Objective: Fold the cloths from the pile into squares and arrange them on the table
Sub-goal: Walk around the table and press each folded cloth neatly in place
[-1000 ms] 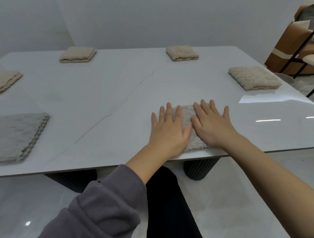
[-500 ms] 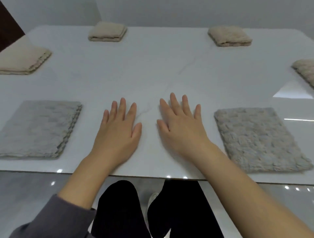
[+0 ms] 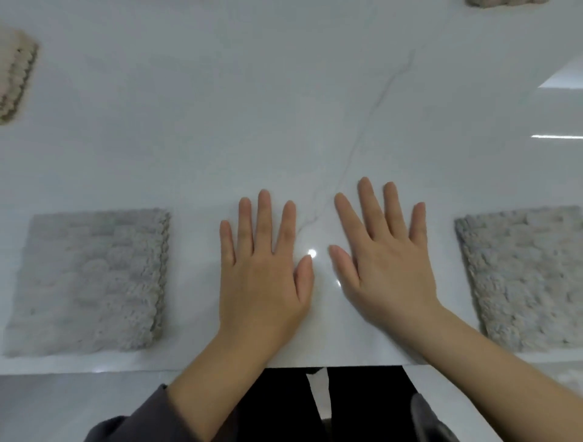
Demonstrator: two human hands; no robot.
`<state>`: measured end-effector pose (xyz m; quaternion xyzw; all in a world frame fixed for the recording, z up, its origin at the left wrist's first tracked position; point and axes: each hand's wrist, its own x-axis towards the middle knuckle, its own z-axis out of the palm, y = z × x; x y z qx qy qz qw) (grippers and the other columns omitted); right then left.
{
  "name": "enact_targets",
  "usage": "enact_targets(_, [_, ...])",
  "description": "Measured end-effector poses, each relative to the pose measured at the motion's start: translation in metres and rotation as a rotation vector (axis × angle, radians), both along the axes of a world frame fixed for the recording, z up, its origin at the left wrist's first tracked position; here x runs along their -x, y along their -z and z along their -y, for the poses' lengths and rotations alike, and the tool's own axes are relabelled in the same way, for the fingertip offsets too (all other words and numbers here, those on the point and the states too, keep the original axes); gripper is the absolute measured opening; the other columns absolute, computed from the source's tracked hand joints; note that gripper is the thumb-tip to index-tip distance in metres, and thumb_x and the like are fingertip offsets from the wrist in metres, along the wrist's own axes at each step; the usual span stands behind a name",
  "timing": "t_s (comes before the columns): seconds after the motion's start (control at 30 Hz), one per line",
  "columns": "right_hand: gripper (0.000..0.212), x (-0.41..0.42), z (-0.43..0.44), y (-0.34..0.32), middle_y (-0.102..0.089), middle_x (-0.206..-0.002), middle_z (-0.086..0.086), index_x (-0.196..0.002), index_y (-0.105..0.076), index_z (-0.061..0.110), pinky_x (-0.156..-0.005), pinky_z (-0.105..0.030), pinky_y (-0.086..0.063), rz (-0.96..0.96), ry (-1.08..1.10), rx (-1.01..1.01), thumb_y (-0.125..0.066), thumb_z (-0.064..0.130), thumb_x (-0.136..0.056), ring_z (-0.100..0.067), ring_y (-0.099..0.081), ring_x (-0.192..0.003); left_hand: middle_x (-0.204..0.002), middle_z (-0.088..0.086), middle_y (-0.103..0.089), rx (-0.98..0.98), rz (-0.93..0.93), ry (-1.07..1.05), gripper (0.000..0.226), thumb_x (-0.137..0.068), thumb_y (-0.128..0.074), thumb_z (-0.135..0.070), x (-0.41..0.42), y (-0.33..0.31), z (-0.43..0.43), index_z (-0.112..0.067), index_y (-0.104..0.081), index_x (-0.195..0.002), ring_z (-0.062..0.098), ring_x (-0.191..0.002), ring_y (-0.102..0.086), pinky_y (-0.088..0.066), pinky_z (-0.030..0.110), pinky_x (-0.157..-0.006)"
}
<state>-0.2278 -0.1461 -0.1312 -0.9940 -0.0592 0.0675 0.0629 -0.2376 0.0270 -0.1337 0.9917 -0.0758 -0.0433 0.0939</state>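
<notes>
My left hand (image 3: 263,268) and my right hand (image 3: 383,257) lie flat on the white marble table (image 3: 284,110), fingers straight and spread, side by side near the front edge, holding nothing. A folded grey cloth (image 3: 91,280) lies to the left of my left hand. Another folded grey cloth (image 3: 523,277) lies to the right of my right hand, cut off by the frame edge. Neither hand touches a cloth.
A folded beige cloth (image 3: 15,75) sits at the far left edge of view. The edge of another beige cloth (image 3: 504,2) shows at the top right. The table's front edge (image 3: 189,367) runs just below my wrists, with my dark-clothed legs beneath.
One second ago both hands pressed on a folded grey cloth. They have left it and now rest on bare table between two cloths; the view has tilted further down.
</notes>
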Motion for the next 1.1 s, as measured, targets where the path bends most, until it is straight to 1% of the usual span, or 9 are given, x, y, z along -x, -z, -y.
enact_targets(0.17, [0.064, 0.000, 0.002, -0.005, -0.002, -0.164, -0.006, -0.156, -0.015, 0.024, -0.116, -0.063, -0.004, -0.061, -0.004, -0.024, -0.021, 0.052, -0.099, -0.032, 0.005, -0.150, -0.162, 0.013, 0.001, -0.009, -0.105, 0.004, 0.070, -0.094, -0.033, -0.043, -0.003, -0.009, 0.001, -0.016, -0.012, -0.155, 0.032, -0.149, 0.006, -0.003, 0.053, -0.119])
enact_targets(0.37, [0.064, -0.003, 0.000, -0.021, -0.003, -0.164, -0.008, -0.156, -0.016, 0.022, -0.115, -0.064, -0.004, -0.172, -0.003, -0.033, -0.026, 0.049, -0.099, -0.034, 0.005, -0.150, -0.161, 0.014, -0.005, -0.042, -0.265, -0.011, 0.068, -0.093, -0.027, -0.043, -0.006, -0.034, 0.003, -0.016, -0.018, -0.154, 0.034, -0.148, -0.001, -0.010, 0.055, -0.118])
enact_targets(0.53, [0.063, -0.003, -0.018, -0.032, 0.012, -0.163, -0.007, -0.156, -0.001, 0.023, -0.117, -0.058, 0.008, -0.256, 0.063, -0.034, -0.021, 0.046, -0.100, -0.030, 0.018, -0.148, -0.162, 0.010, 0.007, -0.036, -0.313, -0.039, 0.072, -0.089, -0.006, -0.045, -0.008, -0.066, -0.014, -0.017, -0.004, -0.155, 0.027, -0.148, 0.010, 0.008, 0.047, -0.119])
enact_targets(0.63, [0.062, 0.003, -0.054, -0.044, 0.006, -0.163, -0.007, -0.156, -0.005, 0.022, -0.117, -0.058, 0.003, -0.280, 0.003, -0.074, -0.017, 0.045, -0.099, -0.029, 0.011, -0.149, -0.162, 0.008, 0.011, -0.030, -0.288, -0.089, 0.066, -0.097, -0.025, -0.039, -0.001, -0.079, -0.057, -0.018, -0.001, -0.155, 0.026, -0.148, 0.014, 0.007, 0.047, -0.119])
enact_targets(0.7, [0.065, 0.009, -0.083, -0.048, 0.005, -0.164, -0.007, -0.156, -0.006, 0.021, -0.117, -0.057, 0.002, -0.295, -0.056, -0.085, -0.010, 0.046, -0.096, -0.029, 0.009, -0.150, -0.162, 0.010, 0.005, -0.015, -0.272, -0.130, 0.066, -0.095, -0.027, -0.037, 0.008, -0.080, -0.093, -0.016, -0.008, -0.155, 0.027, -0.149, 0.008, 0.003, 0.048, -0.119])
enact_targets(0.8, [0.070, 0.014, -0.128, -0.048, 0.009, -0.163, -0.006, -0.156, -0.001, 0.022, -0.117, -0.056, 0.003, -0.319, -0.084, -0.103, -0.002, 0.048, -0.091, -0.027, 0.012, -0.149, -0.160, 0.014, -0.016, -0.005, -0.238, -0.166, 0.068, -0.089, -0.022, -0.037, 0.019, -0.079, -0.152, -0.011, -0.026, -0.151, 0.030, -0.148, -0.011, -0.012, 0.054, -0.118])
enact_targets(0.83, [0.070, 0.016, -0.143, -0.047, 0.010, -0.163, -0.005, -0.156, 0.000, 0.023, -0.118, -0.055, 0.003, -0.317, -0.078, -0.110, -0.002, 0.049, -0.091, -0.027, 0.013, -0.149, -0.159, 0.015, -0.017, -0.009, -0.238, -0.161, 0.068, -0.088, -0.021, -0.037, 0.023, -0.078, -0.172, -0.010, -0.028, -0.150, 0.031, -0.147, -0.013, -0.012, 0.054, -0.117])
enact_targets(1.0, [0.059, 0.027, -0.207, -0.050, 0.001, -0.164, -0.001, -0.156, -0.002, 0.025, -0.119, -0.048, 0.007, -0.262, 0.075, -0.309, -0.022, 0.039, -0.102, -0.019, 0.008, -0.150, -0.162, 0.010, 0.007, 0.010, -0.328, -0.124, 0.079, -0.081, -0.001, -0.042, 0.042, -0.072, -0.256, -0.015, -0.003, -0.155, 0.029, -0.149, 0.007, 0.004, 0.047, -0.120])
enact_targets(1.1, [0.059, 0.033, -0.235, -0.051, -0.004, -0.164, 0.000, -0.156, -0.005, 0.027, -0.119, -0.046, 0.008, -0.224, 0.140, -0.399, -0.024, 0.039, -0.102, -0.016, 0.005, -0.150, -0.161, 0.009, 0.013, 0.039, -0.335, -0.072, 0.072, -0.087, -0.005, -0.043, 0.037, -0.069, -0.274, -0.016, 0.005, -0.154, 0.027, -0.148, 0.009, 0.004, 0.046, -0.120])
